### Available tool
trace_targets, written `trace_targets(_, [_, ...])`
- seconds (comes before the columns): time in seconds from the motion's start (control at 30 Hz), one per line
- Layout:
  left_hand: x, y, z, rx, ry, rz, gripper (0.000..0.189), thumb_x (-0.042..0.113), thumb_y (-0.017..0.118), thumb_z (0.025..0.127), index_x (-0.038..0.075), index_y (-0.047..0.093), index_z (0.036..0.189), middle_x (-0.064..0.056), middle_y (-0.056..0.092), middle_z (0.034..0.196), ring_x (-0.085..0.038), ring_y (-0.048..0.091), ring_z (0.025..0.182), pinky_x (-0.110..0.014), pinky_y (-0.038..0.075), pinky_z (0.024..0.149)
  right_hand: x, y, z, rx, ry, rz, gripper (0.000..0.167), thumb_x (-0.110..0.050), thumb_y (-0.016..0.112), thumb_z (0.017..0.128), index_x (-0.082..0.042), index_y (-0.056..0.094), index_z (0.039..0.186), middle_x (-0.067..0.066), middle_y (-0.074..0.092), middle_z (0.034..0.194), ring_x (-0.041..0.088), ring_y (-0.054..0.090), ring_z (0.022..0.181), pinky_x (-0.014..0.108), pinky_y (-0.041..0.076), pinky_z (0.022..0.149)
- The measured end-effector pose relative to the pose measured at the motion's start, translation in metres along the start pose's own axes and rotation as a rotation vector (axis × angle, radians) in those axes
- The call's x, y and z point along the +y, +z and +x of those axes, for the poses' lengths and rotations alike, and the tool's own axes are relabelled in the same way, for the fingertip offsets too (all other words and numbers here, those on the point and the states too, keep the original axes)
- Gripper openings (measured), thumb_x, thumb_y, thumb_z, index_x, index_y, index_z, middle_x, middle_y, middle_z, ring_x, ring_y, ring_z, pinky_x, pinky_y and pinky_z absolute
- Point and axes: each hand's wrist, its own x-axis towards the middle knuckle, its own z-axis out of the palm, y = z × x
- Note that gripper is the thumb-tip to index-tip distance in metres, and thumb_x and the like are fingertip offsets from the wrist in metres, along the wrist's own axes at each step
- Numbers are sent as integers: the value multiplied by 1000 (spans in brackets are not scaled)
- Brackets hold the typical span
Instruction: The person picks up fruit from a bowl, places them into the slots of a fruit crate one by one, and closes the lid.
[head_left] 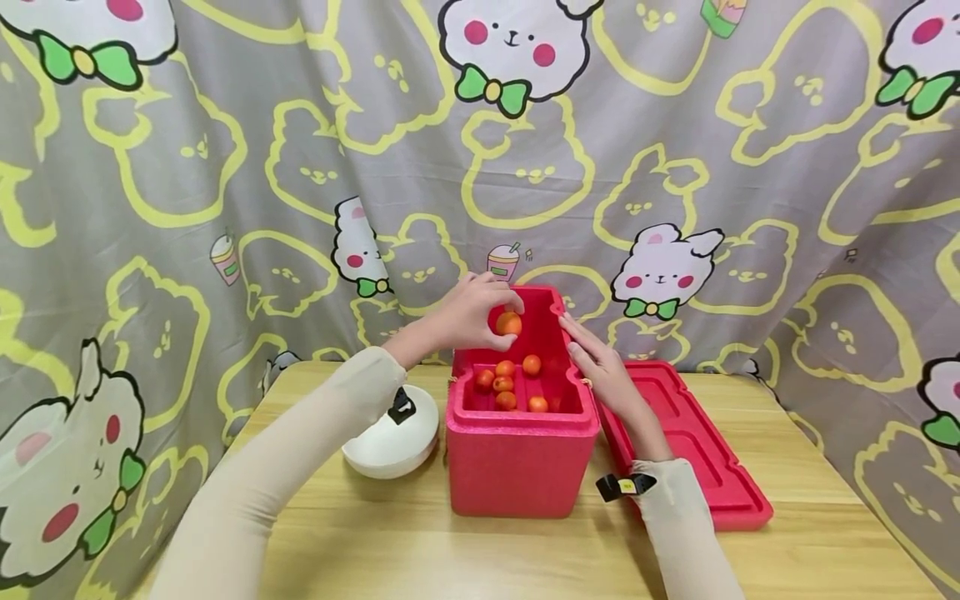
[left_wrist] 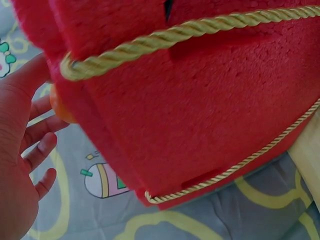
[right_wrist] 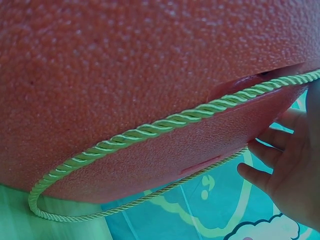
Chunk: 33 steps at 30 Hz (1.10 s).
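Note:
My left hand point(head_left: 480, 312) pinches a small orange fruit point(head_left: 509, 323), perhaps a mandarin, between thumb and fingers above the open red foam box point(head_left: 525, 471). Several similar fruits point(head_left: 504, 368) lie on the box floor. In the left wrist view, that hand point(left_wrist: 20, 145) is past the box's edge, and the held fruit point(left_wrist: 62, 106) is partly hidden. On the box's right rim rests my right hand point(head_left: 603, 367), its fingers extended. The right wrist view shows this hand point(right_wrist: 287, 155) beside the box wall, fingertips partly hidden.
A white bowl point(head_left: 393, 446) stands left of the box on the wooden table point(head_left: 375, 542). The red lid point(head_left: 720, 467) lies on the right, under my right forearm. A yellow twisted rope point(left_wrist: 190, 32) runs along the box's side. Behind hangs a patterned curtain point(head_left: 420, 175).

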Motion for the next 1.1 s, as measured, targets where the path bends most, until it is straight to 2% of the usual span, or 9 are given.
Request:
trace_targets(0.13, [1, 5, -1, -13, 0, 0, 31, 29, 80, 80, 15, 73, 107, 2, 73, 105, -18, 56, 105, -40, 42, 91, 0, 1, 0, -3, -5, 7, 50, -19, 49, 106, -17, 42, 156, 6, 34, 166, 28, 30, 154, 57, 34, 116])
trace_targets(0.37, [1, 10, -3, -29, -13, 26, 38, 35, 81, 80, 18, 72, 113, 1, 71, 117, -18, 55, 112, -40, 43, 94, -1, 3, -1, -4, -3, 4, 51, -19, 49, 106, -16, 42, 156, 7, 34, 166, 30, 30, 154, 59, 35, 115])
trace_targets(0.5, [1, 10, -5, -30, -20, 25, 37, 34, 81, 80, 18, 73, 112, 1, 71, 116, -18, 54, 114, -41, 43, 96, -2, 4, -2, -5, 0, 9, 51, -19, 49, 106, -16, 42, 156, 7, 33, 166, 29, 30, 154, 59, 35, 116])
trace_targets(0.8, [-2, 10, -11, -13, -32, -6, 36, 33, 80, 81, 16, 73, 112, -3, 71, 115, -20, 55, 109, -43, 44, 95, -3, 2, -4, 0, 7, -4, 50, -20, 49, 106, -19, 43, 156, 4, 34, 166, 27, 30, 155, 57, 32, 118])
trace_targets(0.97, [0, 6, -14, -2, -86, -33, 35, 36, 77, 85, 17, 73, 113, -4, 70, 117, -20, 54, 109, -44, 43, 95, -6, -4, -2, -25, 22, -28, 50, -19, 50, 106, -16, 43, 156, 7, 33, 166, 31, 30, 154, 57, 36, 115])
trace_targets(1.1, [10, -3, -14, 65, -174, -81, 35, 37, 73, 90, 17, 71, 119, -2, 68, 123, -19, 54, 114, -43, 43, 98, -14, -14, 6, -43, 24, -83, 54, -22, 53, 105, -17, 41, 157, 9, 34, 166, 33, 32, 153, 59, 36, 115])
